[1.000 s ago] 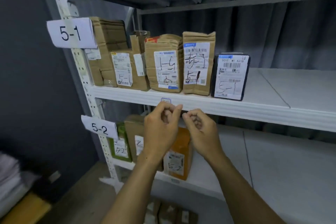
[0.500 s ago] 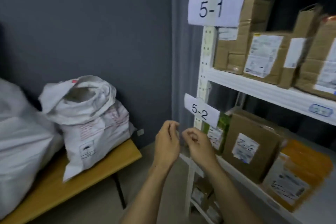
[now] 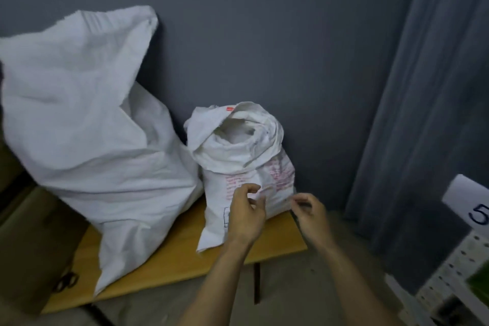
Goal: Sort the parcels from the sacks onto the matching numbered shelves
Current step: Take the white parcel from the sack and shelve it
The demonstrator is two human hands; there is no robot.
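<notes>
Two white woven sacks stand on a low wooden bench (image 3: 169,262). The big sack (image 3: 87,135) is on the left, its top folded over. The small sack (image 3: 246,156) on the right has red print and a rolled-down open mouth; its contents do not show. My left hand (image 3: 246,214) hovers in front of the small sack's lower face with fingers loosely curled, holding nothing. My right hand (image 3: 309,212) is just right of it, also loosely curled and empty. No parcel is visible.
A dark grey wall is behind the sacks and a grey curtain (image 3: 423,114) hangs at right. The white shelf upright (image 3: 449,272) with a paper label (image 3: 473,204) starting "5" shows at the lower right edge. A brown box (image 3: 29,246) sits at left.
The view has swung left from the 5-1 and 5-2 shelves to the sacks on the bench. Both hands stayed empty and have drawn slightly apart.
</notes>
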